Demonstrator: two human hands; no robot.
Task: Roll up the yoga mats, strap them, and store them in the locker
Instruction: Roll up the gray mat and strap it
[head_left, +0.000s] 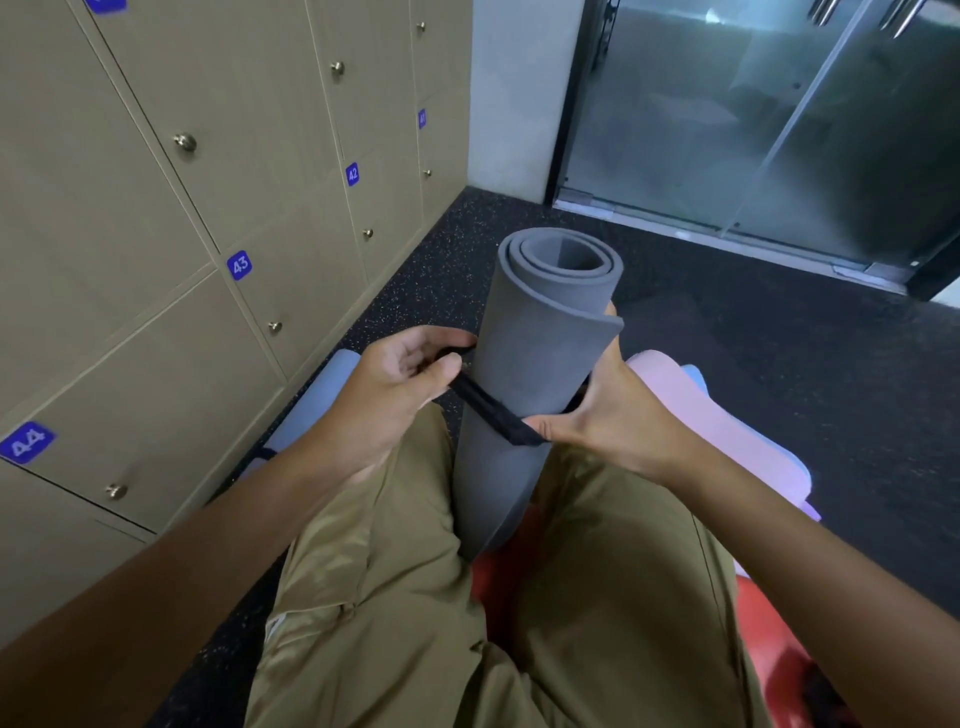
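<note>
- Rolled grey foam yoga mat (540, 374) stands nearly upright between the person's knees, long axis vertical, leaning a bit away.
- Black fabric strap (491, 410) crosses the mat's near side.
- Left hand (395, 384) pinches the strap left of the mat; right hand (602, 410) pinches its other end while bracing the mat's right side.
- Both hands touch the mat, so I'd guess cinching comes next.

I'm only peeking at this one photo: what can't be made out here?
- Head view: the far side of the black strap, behind the grey mat.
- The right hand fingers, behind that mat.
- The mat's bottom end, between the legs.
- The pink mat, partly behind the right arm.
- The top locker label, cut by the edge.
</note>
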